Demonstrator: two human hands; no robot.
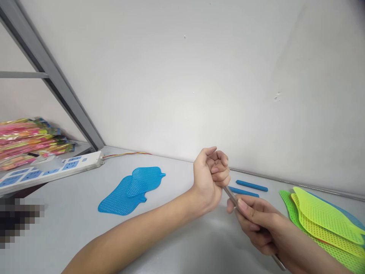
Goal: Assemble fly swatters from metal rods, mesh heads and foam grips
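My right hand (256, 224) is closed around a thin metal rod (231, 196), its thumb lying along the shaft. The rod slants from the lower right up to my left hand (212, 179). The left hand's fingers are curled where the rod's upper end disappears, so that end is hidden. Behind my hands lie two blue handles (252, 185), one partly covered. To the left, two blue fly swatter heads (145, 182) overlap on the grey table (76, 213). Yellow and green fly swatter heads (327, 215) are stacked at the right, with blue showing beneath.
A white power strip (82, 161) with a plugged-in white adapter runs along the left. Beyond it, a pile of colourful wrapped packages (31, 140) sits past a grey metal frame (61, 80). A metal rod (273, 178) lies along the wall (171, 76).
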